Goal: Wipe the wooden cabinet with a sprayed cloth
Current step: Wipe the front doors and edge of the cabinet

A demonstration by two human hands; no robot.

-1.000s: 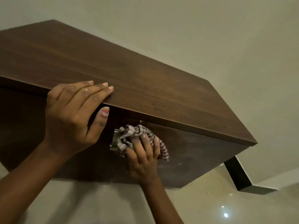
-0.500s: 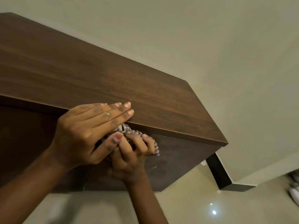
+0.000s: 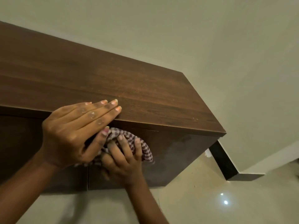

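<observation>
The dark wooden cabinet [image 3: 145,88] fills the left and middle of the head view, its top slanting away and its front doors below. My left hand [image 3: 76,131] lies flat over the front top edge, fingers together on the top panel, thumb hanging down over the front. Just under it my right hand [image 3: 123,159] presses a bunched checkered cloth [image 3: 144,147] against the door front, near the gap between the two doors. Part of the cloth is hidden behind my left hand.
A pale wall rises behind and to the right of the cabinet. The glossy tiled floor [image 3: 210,199] shows light reflections at the lower right. A dark skirting strip [image 3: 226,164] runs along the wall's foot beside the cabinet's right end.
My left hand slid right along the top edge and now overlaps the cloth. My right hand with the cloth shifted slightly on the door front; the metal handle seen earlier is now covered.
</observation>
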